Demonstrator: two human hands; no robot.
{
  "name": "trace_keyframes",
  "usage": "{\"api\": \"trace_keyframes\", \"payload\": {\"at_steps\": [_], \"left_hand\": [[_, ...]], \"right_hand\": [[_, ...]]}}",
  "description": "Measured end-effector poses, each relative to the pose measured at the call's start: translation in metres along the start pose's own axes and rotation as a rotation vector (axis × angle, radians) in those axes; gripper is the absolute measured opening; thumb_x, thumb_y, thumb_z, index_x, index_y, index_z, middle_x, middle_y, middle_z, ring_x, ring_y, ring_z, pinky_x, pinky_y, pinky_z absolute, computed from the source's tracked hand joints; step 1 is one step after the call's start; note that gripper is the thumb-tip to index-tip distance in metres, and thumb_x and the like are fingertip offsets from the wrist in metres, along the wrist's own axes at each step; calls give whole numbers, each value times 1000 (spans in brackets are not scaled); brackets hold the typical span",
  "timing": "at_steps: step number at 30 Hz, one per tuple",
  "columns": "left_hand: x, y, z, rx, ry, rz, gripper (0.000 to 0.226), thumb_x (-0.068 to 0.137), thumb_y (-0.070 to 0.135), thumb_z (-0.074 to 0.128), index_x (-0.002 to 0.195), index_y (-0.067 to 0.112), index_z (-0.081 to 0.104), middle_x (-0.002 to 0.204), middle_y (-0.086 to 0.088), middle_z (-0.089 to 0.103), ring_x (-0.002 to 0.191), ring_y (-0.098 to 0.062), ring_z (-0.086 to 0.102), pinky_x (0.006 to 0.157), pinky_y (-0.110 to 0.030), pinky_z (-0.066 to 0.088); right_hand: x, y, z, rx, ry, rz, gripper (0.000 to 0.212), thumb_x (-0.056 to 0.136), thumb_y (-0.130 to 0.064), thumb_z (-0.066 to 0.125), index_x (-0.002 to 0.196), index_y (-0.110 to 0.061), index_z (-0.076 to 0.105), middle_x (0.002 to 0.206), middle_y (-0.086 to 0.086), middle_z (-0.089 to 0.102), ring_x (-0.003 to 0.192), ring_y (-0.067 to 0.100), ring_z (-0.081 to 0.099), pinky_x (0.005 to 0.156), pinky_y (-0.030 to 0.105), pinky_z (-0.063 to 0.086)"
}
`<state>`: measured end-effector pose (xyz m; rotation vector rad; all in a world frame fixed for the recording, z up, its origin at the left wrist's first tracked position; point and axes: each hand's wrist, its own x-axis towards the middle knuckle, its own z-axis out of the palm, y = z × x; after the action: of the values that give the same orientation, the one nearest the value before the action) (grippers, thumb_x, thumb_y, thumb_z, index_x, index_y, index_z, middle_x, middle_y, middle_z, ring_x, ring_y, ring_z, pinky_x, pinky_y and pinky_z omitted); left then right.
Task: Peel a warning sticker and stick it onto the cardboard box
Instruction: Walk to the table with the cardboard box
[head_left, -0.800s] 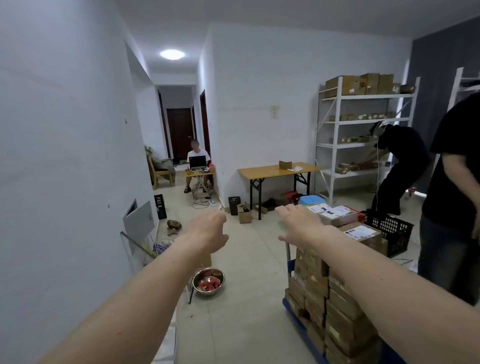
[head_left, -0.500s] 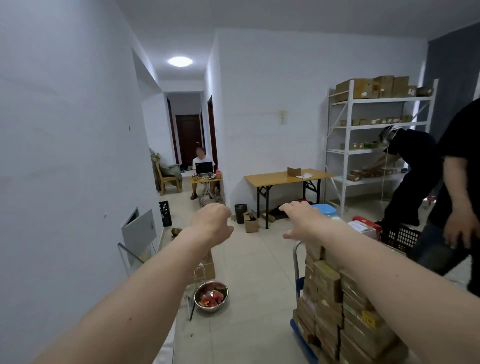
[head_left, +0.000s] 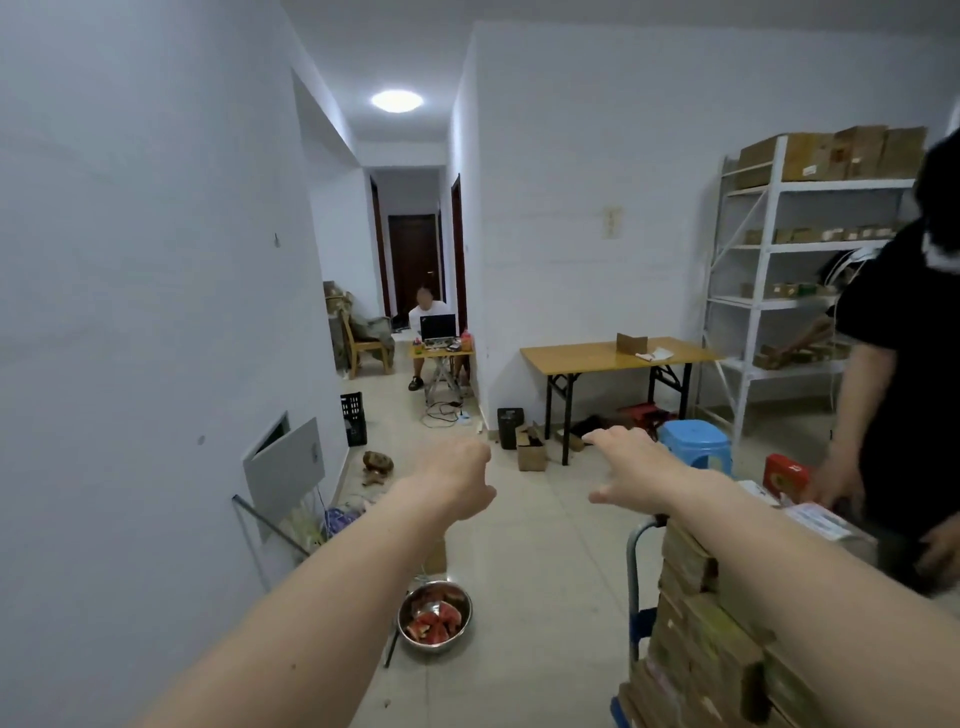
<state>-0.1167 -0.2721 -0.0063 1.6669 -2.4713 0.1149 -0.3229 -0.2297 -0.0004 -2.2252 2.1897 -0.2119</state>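
Through the head camera we see both our arms stretched out ahead over the floor (head_left: 545, 545). Our left hand (head_left: 457, 480) hangs with its fingers loosely curled downward and grips nothing. Our right hand (head_left: 631, 462) is spread flat, palm down, fingers straight and empty.

No warning sticker shows anywhere in view, so we cannot say where it is. The nearest cardboard boxes (head_left: 696, 623) sit stacked on a blue trolley (head_left: 636, 577) at lower right, directly under our right forearm, with more boxes on the white shelf (head_left: 769, 249) at the far wall. A person in black (head_left: 893, 395) stands just beside the stack, reaching down to it. A metal bowl (head_left: 435, 616) with red pieces rests on the floor below our left arm, and a wooden bench (head_left: 613, 353) stands against the back wall.

Against the views from under a second ago, our gaze has swung leftward and lifted, so the stack has slid toward the right edge and the person in black has come closer to it. Our hands have barely altered their pose. We judge the task has not begun: the sticker must first be found.
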Motion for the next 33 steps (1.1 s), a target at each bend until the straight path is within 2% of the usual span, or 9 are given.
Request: {"api": "trace_keyframes", "payload": {"at_steps": [9, 17, 24, 30, 33], "left_hand": [[145, -63, 25, -35, 26, 61, 44, 88, 27, 58, 131, 18, 49, 132, -6, 55, 123, -26, 49, 97, -40, 46], [288, -113, 54, 2, -26, 80, 48, 87, 31, 60, 132, 18, 47, 131, -6, 54, 120, -25, 51, 96, -41, 49], [416, -113, 99, 23, -63, 118, 47, 87, 32, 60, 130, 16, 49, 126, -6, 57, 116, -25, 53, 91, -36, 49], [545, -94, 125, 24, -150, 91, 42, 87, 32, 60, 125, 16, 50, 124, -6, 58, 110, -25, 56, 85, -35, 50], [615, -76, 130, 0, -119, 99, 39, 87, 31, 59, 122, 17, 52, 120, -5, 61, 106, -25, 59, 81, -35, 50]], "right_hand": [[159, 4, 23, -45, -41, 47, 73, 84, -36, 65, 145, -17, 29, 147, 10, 36, 136, 32, 31, 107, 47, 35], [291, 22, 47, -58, -58, 96, 72, 84, -37, 65, 145, -18, 30, 146, 7, 39, 134, 29, 35, 105, 45, 34], [405, 87, 73, -3, -74, 143, 74, 84, -35, 66, 146, -19, 28, 147, 8, 39, 134, 29, 35, 107, 45, 37], [504, 162, 82, 152, -70, 167, 68, 84, -30, 67, 143, -22, 32, 145, 6, 46, 128, 27, 47, 100, 42, 45], [558, 201, 77, 141, -69, 189, 70, 85, -29, 66, 144, -22, 30, 146, 6, 45, 128, 27, 47, 101, 41, 45]]}}
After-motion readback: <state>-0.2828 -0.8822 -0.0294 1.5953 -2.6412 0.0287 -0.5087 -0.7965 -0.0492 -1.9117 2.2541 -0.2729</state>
